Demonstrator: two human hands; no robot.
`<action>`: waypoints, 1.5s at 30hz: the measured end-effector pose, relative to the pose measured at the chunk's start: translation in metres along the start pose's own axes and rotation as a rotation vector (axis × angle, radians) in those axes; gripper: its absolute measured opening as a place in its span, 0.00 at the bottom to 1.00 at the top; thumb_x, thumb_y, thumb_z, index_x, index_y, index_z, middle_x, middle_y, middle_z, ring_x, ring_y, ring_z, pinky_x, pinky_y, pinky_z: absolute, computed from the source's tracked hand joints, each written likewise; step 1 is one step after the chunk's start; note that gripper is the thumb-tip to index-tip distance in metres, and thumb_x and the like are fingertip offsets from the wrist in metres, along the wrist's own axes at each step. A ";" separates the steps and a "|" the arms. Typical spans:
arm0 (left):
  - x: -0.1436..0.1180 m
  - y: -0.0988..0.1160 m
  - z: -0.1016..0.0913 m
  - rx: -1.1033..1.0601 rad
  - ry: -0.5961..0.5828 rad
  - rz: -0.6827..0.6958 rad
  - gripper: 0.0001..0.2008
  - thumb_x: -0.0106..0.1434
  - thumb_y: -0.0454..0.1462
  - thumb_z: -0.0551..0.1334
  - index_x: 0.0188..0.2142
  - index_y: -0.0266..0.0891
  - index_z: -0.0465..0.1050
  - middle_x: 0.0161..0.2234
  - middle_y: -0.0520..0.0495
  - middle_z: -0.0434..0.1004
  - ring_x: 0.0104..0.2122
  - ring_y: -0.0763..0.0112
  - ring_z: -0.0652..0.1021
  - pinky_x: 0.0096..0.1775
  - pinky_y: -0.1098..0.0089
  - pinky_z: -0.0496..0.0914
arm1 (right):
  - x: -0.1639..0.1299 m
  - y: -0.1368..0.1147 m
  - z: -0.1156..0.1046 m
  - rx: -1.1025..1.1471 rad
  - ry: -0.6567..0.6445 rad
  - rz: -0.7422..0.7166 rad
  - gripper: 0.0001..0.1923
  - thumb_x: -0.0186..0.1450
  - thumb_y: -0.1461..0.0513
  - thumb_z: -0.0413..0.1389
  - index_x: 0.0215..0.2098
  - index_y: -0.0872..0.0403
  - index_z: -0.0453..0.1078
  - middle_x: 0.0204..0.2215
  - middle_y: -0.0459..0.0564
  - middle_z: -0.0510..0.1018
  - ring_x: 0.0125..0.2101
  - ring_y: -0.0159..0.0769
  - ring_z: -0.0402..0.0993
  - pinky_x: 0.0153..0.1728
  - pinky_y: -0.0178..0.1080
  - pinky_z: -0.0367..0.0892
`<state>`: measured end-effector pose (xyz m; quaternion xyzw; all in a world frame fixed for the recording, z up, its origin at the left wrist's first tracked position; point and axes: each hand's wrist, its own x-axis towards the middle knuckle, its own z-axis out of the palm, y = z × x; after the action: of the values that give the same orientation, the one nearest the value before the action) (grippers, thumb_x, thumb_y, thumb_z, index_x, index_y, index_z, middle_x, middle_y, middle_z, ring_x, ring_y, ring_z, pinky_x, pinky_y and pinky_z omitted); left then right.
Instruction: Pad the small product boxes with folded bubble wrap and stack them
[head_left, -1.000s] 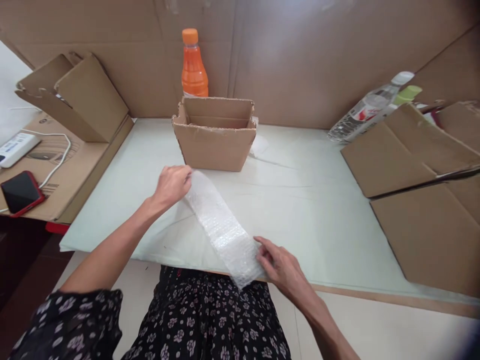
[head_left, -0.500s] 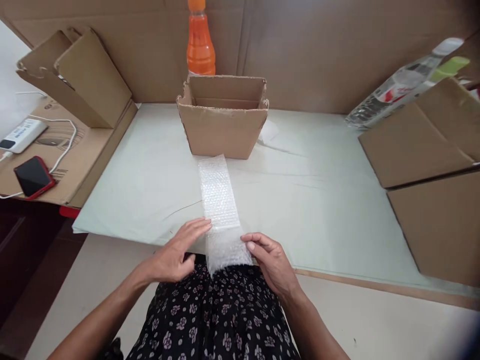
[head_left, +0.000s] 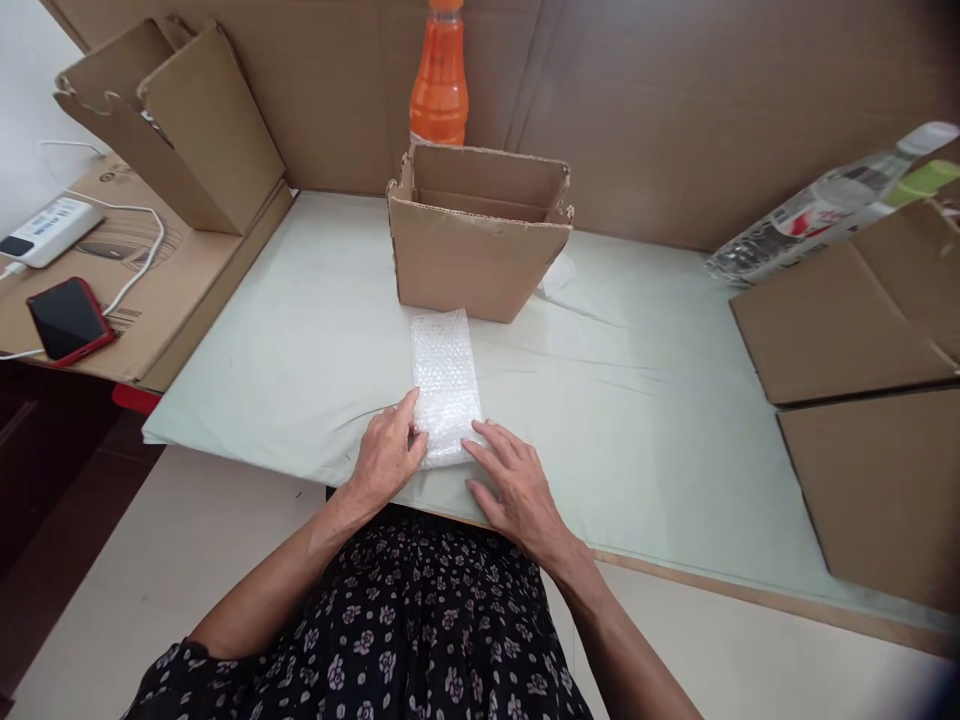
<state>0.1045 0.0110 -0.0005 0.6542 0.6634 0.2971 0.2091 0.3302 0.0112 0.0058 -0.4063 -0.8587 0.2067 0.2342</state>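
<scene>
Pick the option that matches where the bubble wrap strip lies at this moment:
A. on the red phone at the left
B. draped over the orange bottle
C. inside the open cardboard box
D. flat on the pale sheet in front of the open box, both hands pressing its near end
D. The bubble wrap strip lies flat on the pale sheet before the open cardboard box, with the left hand and right hand on its near end.

Soft, even daylight, faint shadows; sharp centre, with blurred, stretched and darkened right-hand corners.
</scene>
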 end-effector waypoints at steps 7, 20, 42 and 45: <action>-0.030 0.004 -0.017 -0.077 0.018 0.312 0.27 0.67 0.40 0.62 0.64 0.41 0.62 0.54 0.39 0.75 0.54 0.55 0.73 0.55 0.55 0.68 | 0.016 -0.002 0.005 -0.058 -0.036 -0.015 0.14 0.72 0.65 0.50 0.47 0.52 0.77 0.44 0.54 0.83 0.46 0.45 0.78 0.47 0.50 0.70; -0.022 0.000 -0.002 0.089 0.091 0.167 0.18 0.68 0.37 0.60 0.57 0.40 0.70 0.47 0.39 0.77 0.48 0.55 0.75 0.50 0.55 0.69 | 0.005 -0.008 0.005 -0.153 0.057 -0.077 0.16 0.69 0.64 0.56 0.54 0.50 0.73 0.55 0.56 0.78 0.57 0.51 0.70 0.52 0.53 0.66; -0.034 0.007 -0.011 -0.935 -0.017 -0.437 0.36 0.64 0.42 0.64 0.68 0.41 0.52 0.58 0.35 0.70 0.55 0.57 0.75 0.53 0.56 0.73 | 0.025 -0.003 0.014 0.117 0.109 0.223 0.14 0.72 0.58 0.52 0.51 0.49 0.76 0.43 0.53 0.83 0.44 0.45 0.78 0.47 0.49 0.71; -0.039 0.016 -0.005 -1.196 -0.062 -0.583 0.41 0.59 0.41 0.68 0.67 0.40 0.52 0.58 0.36 0.72 0.57 0.57 0.75 0.57 0.58 0.71 | 0.019 -0.014 0.013 0.300 0.054 0.282 0.13 0.71 0.55 0.53 0.48 0.48 0.77 0.43 0.51 0.84 0.44 0.43 0.79 0.46 0.47 0.73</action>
<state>0.1153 -0.0291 0.0095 0.2275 0.5278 0.5259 0.6269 0.3033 0.0156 0.0072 -0.4883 -0.7465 0.3518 0.2837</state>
